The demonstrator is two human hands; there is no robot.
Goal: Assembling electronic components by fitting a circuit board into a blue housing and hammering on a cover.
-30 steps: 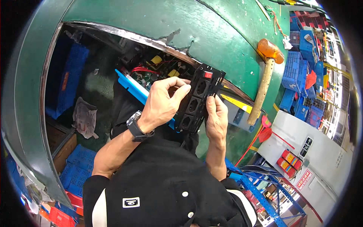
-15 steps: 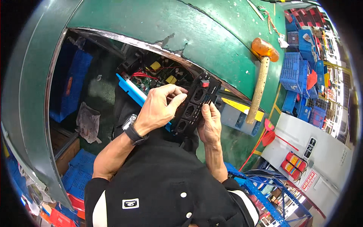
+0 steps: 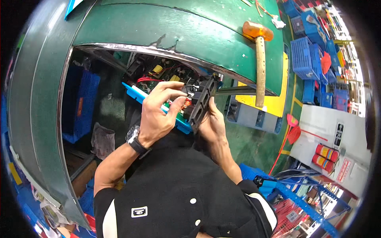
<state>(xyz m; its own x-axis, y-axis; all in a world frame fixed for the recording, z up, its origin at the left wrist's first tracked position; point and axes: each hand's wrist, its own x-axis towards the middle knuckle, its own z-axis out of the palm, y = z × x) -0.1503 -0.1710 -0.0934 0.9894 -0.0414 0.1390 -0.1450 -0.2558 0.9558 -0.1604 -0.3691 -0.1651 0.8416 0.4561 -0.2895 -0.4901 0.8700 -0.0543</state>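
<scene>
Black socket panel [image 3: 201, 104] sits edge-on at the green table's [image 3: 166, 27] rim, above a blue tray [image 3: 137, 94]; right hand [image 3: 212, 126] grips it from below. Left hand [image 3: 158, 113] pinches closed on its wires; a hammer [image 3: 260, 55] lies near.

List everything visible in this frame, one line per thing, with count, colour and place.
black socket panel: 1, black, held edge-on at centre
circuit board: 1, green with red wires, in the blue tray behind the panel
blue tray: 1, blue, under the board
hammer: 1, orange head, wooden handle, on the green bench
green bench: 1, green, top
blue crates: several, blue, right floor
red canisters: 2, red, right
wristwatch: 1, black, left wrist
left hand: fingers pinching at the panel's top
right hand: gripping the panel from below
</scene>
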